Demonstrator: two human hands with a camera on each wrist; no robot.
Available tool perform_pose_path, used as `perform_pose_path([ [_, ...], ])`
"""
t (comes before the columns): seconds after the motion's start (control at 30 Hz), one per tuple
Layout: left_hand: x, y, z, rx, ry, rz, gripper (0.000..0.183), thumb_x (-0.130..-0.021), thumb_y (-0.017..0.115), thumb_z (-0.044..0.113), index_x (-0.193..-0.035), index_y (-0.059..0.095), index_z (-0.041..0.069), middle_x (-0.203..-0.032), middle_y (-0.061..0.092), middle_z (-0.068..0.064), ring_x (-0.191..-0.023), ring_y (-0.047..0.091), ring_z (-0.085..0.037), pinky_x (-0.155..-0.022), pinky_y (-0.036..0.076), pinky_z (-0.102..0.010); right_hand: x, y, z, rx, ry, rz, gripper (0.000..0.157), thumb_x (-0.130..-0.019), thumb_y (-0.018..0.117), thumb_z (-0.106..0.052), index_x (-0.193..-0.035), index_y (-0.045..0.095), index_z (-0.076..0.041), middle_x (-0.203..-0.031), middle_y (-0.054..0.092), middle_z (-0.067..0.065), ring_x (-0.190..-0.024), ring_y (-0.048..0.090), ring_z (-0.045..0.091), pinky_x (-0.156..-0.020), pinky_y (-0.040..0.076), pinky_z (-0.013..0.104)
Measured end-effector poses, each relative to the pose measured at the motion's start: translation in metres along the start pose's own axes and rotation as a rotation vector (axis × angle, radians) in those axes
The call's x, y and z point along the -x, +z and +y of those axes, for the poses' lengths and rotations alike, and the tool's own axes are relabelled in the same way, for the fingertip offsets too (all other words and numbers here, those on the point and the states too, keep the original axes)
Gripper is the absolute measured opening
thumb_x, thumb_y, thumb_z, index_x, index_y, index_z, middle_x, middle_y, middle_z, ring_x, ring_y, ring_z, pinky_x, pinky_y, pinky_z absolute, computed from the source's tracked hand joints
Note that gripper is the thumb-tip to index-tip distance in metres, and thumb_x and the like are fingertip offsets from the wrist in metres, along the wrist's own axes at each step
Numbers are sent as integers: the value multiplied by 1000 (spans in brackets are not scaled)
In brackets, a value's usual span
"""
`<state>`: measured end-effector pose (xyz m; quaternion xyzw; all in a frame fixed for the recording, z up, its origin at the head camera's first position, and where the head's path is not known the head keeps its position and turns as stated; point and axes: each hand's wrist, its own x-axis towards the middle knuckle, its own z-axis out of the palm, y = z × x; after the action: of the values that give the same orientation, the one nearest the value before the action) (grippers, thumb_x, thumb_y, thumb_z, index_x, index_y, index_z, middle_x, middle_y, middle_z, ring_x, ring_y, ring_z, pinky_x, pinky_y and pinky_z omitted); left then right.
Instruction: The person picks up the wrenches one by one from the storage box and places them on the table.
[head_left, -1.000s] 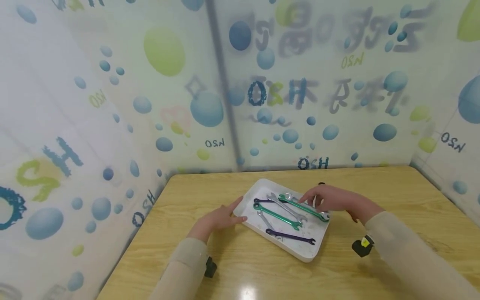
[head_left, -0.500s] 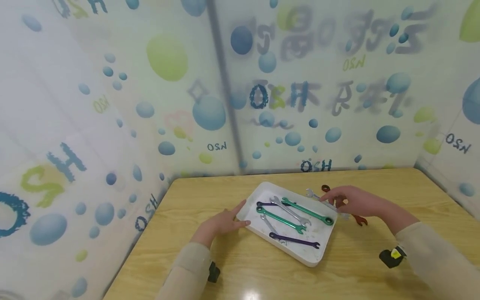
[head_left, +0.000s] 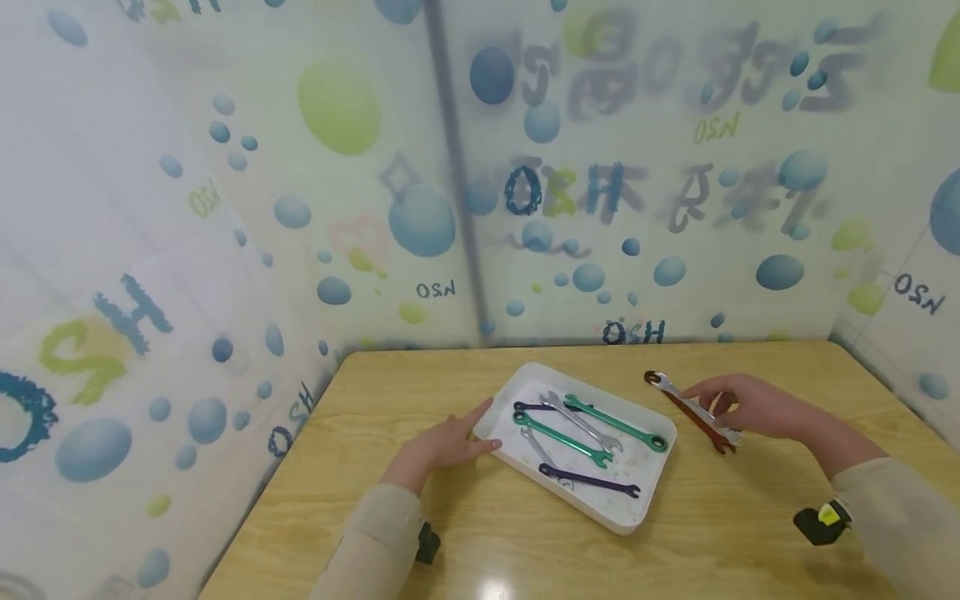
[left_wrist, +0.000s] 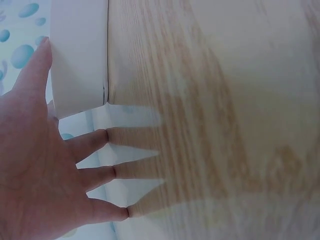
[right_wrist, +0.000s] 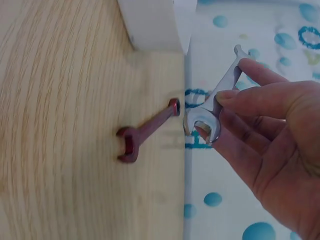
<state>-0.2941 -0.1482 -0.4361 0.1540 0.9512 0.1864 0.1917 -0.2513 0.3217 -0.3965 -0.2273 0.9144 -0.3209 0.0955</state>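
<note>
Hands: L (head_left: 444, 442) touching tray (head_left: 649, 475) | R (head_left: 757, 407) w/ wrench (right_wrist: 229, 78) | wood tbl (head_left: 735, 521) | bubble-print walls (head_left: 622, 275)

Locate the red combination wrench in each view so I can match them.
Head: the red combination wrench lies lower right of center.
Left wrist: not in it.
Right wrist: just left of center.
Shared landmark: white tray, below center in head, top left in left wrist, top middle in right wrist.

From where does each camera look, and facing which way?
Head: head-worn, facing forward and down at the white tray; left hand, right hand, sleeves show.
Left wrist: wrist-worn, facing the tray's corner and tabletop; left hand shows.
Right wrist: wrist-worn, facing held silver wrench and red wrench; right hand shows.
Head and right wrist share these wrenches.
</note>
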Motion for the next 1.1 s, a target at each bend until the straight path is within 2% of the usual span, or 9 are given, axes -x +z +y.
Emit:
perform_pose_path([
  [0.2,0,-2,2,-16,13,4,79,-91,50,67,-156,14,39,-152,38,-11,-141,22,-45,-108,24,-63,5,-3,16,-71,55,5,46,-84,60,11,-129,58,5,-104,61,13,-87,61,24,-61,53,31],
  [0.43,0,-2,2,-25,17,17,79,-91,49,67,-156,14,40,-152,39,-11,-141,22,-45,-109,24,-63,1,2,36,-102,133,39,48,-81,56,15,-128,57,8,-100,60,14,-68,54,21,-53,49,31],
  [0.53,2,-2,2,-8,20,10,79,-91,51,66,-156,15,39,-153,37,-11,-141,22,-45,-108,23,-64,-1,5,43,-95,166,46,48,-80,56,15,-127,57,9,-98,60,15,-65,54,20,-52,48,31],
  [0.8,0,-1,2,-28,22,19,79,-91,49,66,-156,14,39,-151,40,-11,-141,23,-45,-108,24,-63,-14,7,56,-38,261,51,49,-79,58,13,-127,58,7,-102,61,22,-70,55,22,-58,51,35],
  [1.1,0,2,0,-36,11,16,79,-90,48,69,-156,13,41,-151,41,-9,-141,24,-44,-108,24,-63,-25,8,62,-30,311,39,49,-78,56,11,-127,57,8,-100,62,18,-72,55,22,-61,51,35],
])
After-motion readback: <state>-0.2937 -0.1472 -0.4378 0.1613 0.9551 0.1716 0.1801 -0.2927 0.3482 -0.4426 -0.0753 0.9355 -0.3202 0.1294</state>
